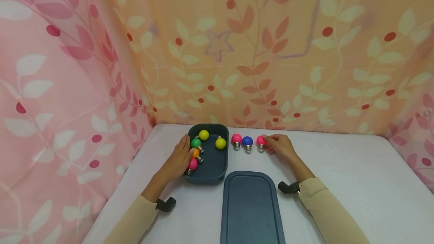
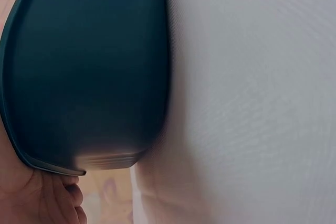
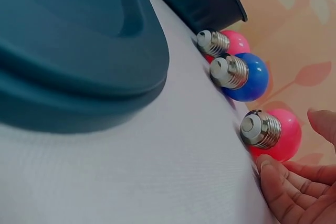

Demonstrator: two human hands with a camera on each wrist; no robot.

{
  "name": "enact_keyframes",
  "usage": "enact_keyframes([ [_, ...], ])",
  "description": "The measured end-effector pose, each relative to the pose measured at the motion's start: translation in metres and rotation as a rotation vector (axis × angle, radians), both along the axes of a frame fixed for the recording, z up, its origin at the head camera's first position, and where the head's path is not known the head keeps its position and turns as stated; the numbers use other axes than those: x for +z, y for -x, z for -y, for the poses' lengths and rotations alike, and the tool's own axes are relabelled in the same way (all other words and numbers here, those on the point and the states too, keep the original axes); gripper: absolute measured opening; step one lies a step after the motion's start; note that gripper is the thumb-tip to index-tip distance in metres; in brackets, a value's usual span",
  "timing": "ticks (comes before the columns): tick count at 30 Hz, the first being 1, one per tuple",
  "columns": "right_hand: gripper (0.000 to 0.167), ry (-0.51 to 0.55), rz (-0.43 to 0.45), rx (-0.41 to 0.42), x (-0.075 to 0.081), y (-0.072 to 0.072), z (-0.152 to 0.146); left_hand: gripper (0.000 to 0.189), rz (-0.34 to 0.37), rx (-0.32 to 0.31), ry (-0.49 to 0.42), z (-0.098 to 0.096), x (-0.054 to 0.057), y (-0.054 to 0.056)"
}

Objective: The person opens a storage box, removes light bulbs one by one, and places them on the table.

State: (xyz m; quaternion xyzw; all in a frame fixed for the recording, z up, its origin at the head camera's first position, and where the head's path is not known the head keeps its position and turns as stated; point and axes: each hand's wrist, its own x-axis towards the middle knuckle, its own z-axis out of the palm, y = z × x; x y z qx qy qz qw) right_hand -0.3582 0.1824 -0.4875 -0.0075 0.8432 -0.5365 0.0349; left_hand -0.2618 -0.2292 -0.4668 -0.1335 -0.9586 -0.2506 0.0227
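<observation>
My left hand (image 1: 178, 158) rests along the left rim of a dark blue-grey container (image 1: 211, 176), fingers straight. In the left wrist view the container's side wall (image 2: 89, 66) fills much of the picture, the hand at its rim. Inside lie several small light bulbs: two yellow, a green (image 1: 196, 143), an orange (image 1: 195, 153) and a pink one (image 1: 192, 164). Right of the container, a pink bulb (image 1: 236, 138), a blue bulb (image 1: 247, 141) and another pink bulb (image 3: 286, 135) form a row. My right hand (image 1: 280, 146) is at this last bulb, fingertips right at its side, thumb apart from it.
A matching dark lid (image 1: 251, 206) lies on the white-covered table (image 1: 339, 168), in front of the bulbs and right of the container. Patterned cloth (image 1: 257, 55) hangs behind the table and at both sides.
</observation>
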Motion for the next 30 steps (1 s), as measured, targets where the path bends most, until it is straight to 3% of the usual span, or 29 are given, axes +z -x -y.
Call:
enact_keyframes([
  [13, 0.053, -0.029, -0.017, -0.016, 0.01, -0.011, -0.004, 0.066, -0.018, -0.01, 0.041, 0.001, 0.002, -0.001],
  [23, 0.052, -0.128, -0.212, -0.082, 0.028, -0.019, -0.005, 0.066, -0.028, -0.013, 0.048, 0.001, 0.006, 0.0],
  [30, 0.054, -0.088, -0.231, 0.01, 0.047, -0.031, 0.007, 0.066, -0.035, -0.022, 0.038, 0.001, 0.001, 0.001],
])
